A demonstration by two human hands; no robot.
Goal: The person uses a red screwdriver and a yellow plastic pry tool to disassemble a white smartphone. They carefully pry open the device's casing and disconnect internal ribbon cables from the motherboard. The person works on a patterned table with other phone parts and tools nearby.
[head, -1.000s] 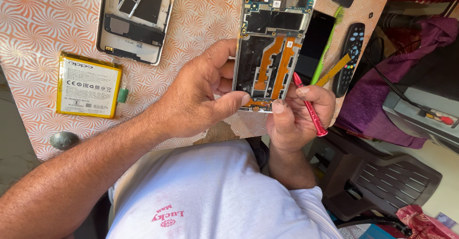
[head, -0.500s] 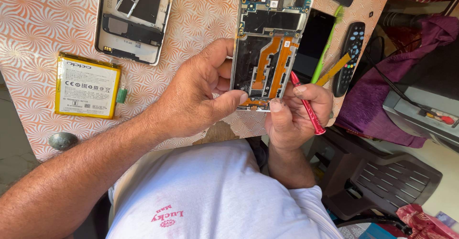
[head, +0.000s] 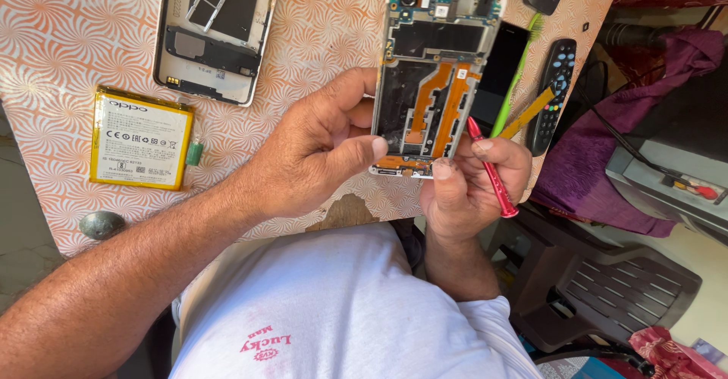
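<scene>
Opened phone (head: 436, 76) unmoved in both hands.

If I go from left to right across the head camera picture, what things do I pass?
Yellow-edged battery → white back cover → left hand → opened phone → red tool in the right hand → black remote → purple cloth → dark plastic chair.
</scene>
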